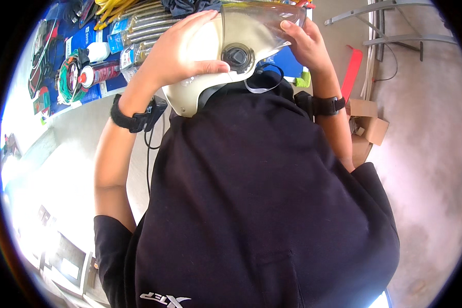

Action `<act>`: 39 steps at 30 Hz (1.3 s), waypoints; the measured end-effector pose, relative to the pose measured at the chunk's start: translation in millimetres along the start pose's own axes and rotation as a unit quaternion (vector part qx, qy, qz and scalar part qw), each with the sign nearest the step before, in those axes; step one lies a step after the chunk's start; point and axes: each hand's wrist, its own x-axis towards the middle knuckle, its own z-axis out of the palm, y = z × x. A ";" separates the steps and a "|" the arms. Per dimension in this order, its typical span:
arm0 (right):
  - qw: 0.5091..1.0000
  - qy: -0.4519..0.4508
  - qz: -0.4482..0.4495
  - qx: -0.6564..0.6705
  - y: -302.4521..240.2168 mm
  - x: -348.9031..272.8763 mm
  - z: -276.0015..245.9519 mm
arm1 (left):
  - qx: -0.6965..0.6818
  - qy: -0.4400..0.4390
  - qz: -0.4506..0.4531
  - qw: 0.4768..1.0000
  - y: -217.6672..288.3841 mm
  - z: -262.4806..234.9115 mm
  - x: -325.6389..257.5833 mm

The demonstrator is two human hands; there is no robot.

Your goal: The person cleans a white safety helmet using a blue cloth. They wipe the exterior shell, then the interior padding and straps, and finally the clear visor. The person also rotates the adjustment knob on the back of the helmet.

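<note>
A cream-coloured helmet (192,95) lies on its side at the top of the head view, in front of my chest. It has a tinted see-through visor (262,19) and a round dark pivot knob (237,56). My left hand (174,56) is closed over the shell, palm on it, with the thumb beside the knob. At the visor's right edge my right hand (308,43) grips it, thumb on the face of the visor and the other fingers behind, partly hidden. A loop of strap (264,87) hangs under the helmet.
Beyond the helmet stands a blue-topped table with flexible metal hoses (151,32), yellow hoses (105,11), a coil of green wire (69,82) and a red spray can (100,74). To the right are an open cardboard box (367,123) and a metal frame (395,38).
</note>
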 end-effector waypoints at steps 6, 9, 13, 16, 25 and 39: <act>0.999 0.028 -0.002 0.031 0.9 -2.7 3.3 | 0.029 0.025 -0.002 0.999 12.2 -0.7 -2.7; 0.994 0.060 0.003 0.092 0.5 -5.3 11.6 | 0.045 0.035 -0.013 0.998 20.2 0.0 -4.3; 0.980 0.099 0.039 0.169 6.2 -5.0 10.5 | 0.062 0.042 -0.002 0.997 22.1 1.8 -1.5; 0.984 0.089 0.079 0.133 -1.7 -3.7 18.2 | 0.065 0.045 0.002 0.997 26.4 2.6 0.7; 0.995 -0.024 0.079 0.061 -12.6 2.2 19.2 | 0.079 0.061 0.003 0.995 18.9 6.9 -2.7; 0.993 -0.029 0.065 0.097 -0.9 -7.3 6.7 | 0.086 0.067 0.021 0.994 27.1 7.5 0.9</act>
